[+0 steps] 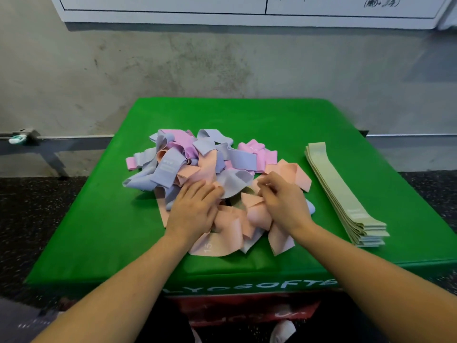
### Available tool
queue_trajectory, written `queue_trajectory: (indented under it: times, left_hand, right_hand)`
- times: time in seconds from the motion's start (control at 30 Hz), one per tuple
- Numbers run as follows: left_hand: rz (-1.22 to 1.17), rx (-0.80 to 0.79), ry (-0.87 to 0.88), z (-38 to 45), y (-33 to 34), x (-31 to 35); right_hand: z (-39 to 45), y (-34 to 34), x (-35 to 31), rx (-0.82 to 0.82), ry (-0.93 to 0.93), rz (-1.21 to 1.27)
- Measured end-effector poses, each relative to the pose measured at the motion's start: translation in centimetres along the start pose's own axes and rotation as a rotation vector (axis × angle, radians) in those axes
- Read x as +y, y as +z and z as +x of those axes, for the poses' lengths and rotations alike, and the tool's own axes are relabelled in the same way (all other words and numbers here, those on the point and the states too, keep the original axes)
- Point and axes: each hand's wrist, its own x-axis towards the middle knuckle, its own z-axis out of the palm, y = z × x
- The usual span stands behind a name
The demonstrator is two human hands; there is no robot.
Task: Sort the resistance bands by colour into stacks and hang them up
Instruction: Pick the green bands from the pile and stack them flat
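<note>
A tangled heap of resistance bands lies in the middle of the green box top. It mixes lilac-blue, pink and peach bands. A neat stack of pale green bands lies flat to the right of the heap. My left hand rests flat on the near side of the heap, fingers touching a grey-lilac band. My right hand is curled, its fingers pinching a peach band at the heap's right side.
The green padded box stands against a grey concrete wall. A white board hangs above. A metal rail runs along the wall at left. Dark speckled floor surrounds the box.
</note>
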Motion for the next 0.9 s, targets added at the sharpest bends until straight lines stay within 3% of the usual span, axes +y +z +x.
queue_trajectory:
  times: [0.2,0.6,0.9]
  left_hand:
    - [-0.113,0.065,-0.141,0.2,-0.5,0.2]
    - [-0.164,0.056,-0.216,0.1,-0.4,0.0]
    - [-0.267,-0.147,-0.345,0.8,-1.9,1.8]
  right_hand:
    - [1.0,-0.5,-0.8,-0.286,0.151,-0.076]
    - [0.1,-0.1,-0.8,-0.456,0.174,-0.287]
    - [1.5,-2.1,-2.9,-0.181,0.160,0.073]
